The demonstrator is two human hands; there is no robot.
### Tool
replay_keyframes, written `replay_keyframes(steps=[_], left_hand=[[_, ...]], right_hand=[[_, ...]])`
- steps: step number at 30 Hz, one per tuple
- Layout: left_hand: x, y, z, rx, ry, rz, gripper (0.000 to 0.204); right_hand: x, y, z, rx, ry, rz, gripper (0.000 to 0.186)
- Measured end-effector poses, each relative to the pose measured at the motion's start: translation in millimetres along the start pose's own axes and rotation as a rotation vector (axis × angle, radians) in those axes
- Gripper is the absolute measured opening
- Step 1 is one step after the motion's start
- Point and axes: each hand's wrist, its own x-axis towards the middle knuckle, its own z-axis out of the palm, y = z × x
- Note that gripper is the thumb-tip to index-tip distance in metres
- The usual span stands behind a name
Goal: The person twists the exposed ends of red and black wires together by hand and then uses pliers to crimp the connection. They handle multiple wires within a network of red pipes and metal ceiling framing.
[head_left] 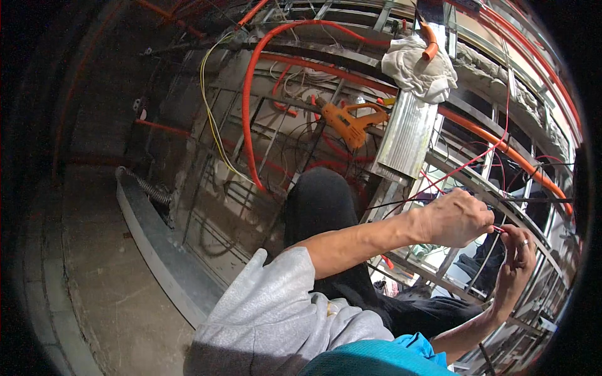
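Note:
My left hand (pixel 456 216) is closed in a pinch on a thin red wire (pixel 498 229) at the right of the view. My right hand (pixel 517 250), with a ring on one finger, is just to its right, pinching the same wire close to the left fingertips. Red and black wires run behind my left forearm among the metal framing. An orange tool like a heat gun (pixel 352 124) lies beyond my knee, left of a ridged metal channel (pixel 407 131). A crumpled white cloth (pixel 417 69) lies on that channel's far end.
Orange-red conduits (pixel 249 125) and loose cables cross a metal grid around my bent legs (pixel 320 200), with openings at the right. Concrete floor (pixel 144 294) and a long grey strip (pixel 150 232) with a flexible hose (pixel 153 194) are at the left.

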Motion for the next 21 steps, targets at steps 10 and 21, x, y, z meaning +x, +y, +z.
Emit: replay_keyframes(steps=[10,21], left_hand=[[0.3,-4.3,-6.7,-0.144,-0.002,0.045,0.027],[1.0,-6.2,-6.7,-0.063,-0.008,-0.071,0.028]], right_hand=[[7.2,7.4,0.1,-0.174,0.032,-0.245,0.010],[6.0,-0.9,14.0,-0.060,0.064,-0.097,0.044]])
